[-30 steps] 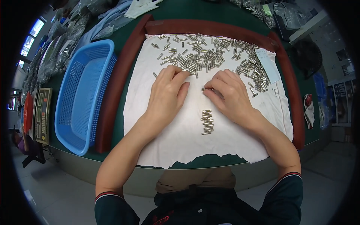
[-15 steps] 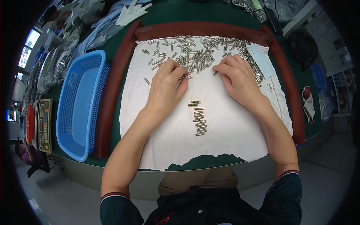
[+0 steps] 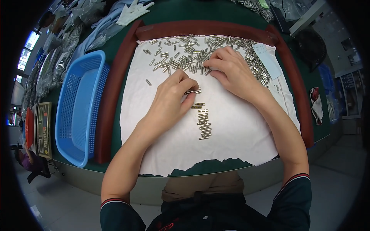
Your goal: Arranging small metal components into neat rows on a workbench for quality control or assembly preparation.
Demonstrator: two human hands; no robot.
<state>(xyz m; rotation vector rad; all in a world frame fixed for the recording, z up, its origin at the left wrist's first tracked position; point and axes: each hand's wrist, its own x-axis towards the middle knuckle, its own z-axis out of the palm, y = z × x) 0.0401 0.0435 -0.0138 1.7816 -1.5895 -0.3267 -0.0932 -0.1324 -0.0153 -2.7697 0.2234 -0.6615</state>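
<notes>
My left hand [image 3: 174,93] is closed on small shiny metal pins [image 3: 195,91], whose ends stick out past the fingertips. It is just above the far end of a column of similar metal pins [image 3: 204,123], laid side by side on a white cloth [image 3: 239,133]. My right hand [image 3: 230,69] reaches the near edge of a loose heap of metal pins [image 3: 190,52]. Its thumb and fingers pinch one metal pin [image 3: 208,71]. A single pin [image 3: 148,82] lies apart on the left of the cloth.
Padded dark red rails [image 3: 208,30] border the cloth on the left, back and right. A blue perforated basket [image 3: 79,111] stands left of them. On the heap's right lies a pale blue paper slip [image 3: 267,61]. A white glove [image 3: 133,12] rests on the green table at the back.
My left hand has come nearer to me, toward the column, with the pins in it. My right hand has moved left along the heap's edge.
</notes>
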